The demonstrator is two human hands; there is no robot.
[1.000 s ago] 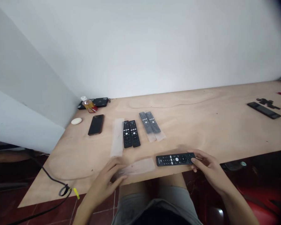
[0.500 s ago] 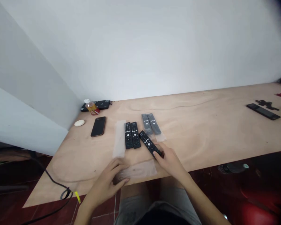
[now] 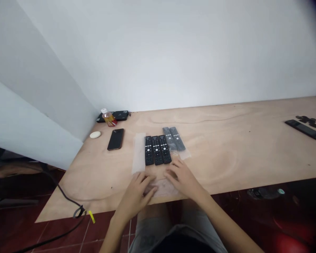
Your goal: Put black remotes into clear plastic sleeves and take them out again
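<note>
From the head camera, a left hand (image 3: 137,196) and a right hand (image 3: 183,182) sit side by side at the near edge of a pale plywood bench (image 3: 226,168), both over a crumpled transparent plastic sleeve (image 3: 162,188). The fingers (image 3: 175,172) of both hands are slightly spread, with their tips on or just above the sleeve; I can't tell whether they are pinching it.

Just beyond the hands lie three black remote controls (image 3: 157,150), side by side and touching, with their ends pointing away from the person. Two grey remotes sealed in plastic (image 3: 173,138) lie just behind them, partly overlapped by the rightmost black one. A long translucent plastic strip (image 3: 138,153) lies just left of the black remotes.

Further left are a black smartphone (image 3: 116,139), a small white oval bar (image 3: 95,134), and a small plastic bottle of amber liquid (image 3: 107,117) against a flat black box (image 3: 120,115). Far right lies a long black remote (image 3: 304,129), beside small black pieces (image 3: 309,121).
</note>
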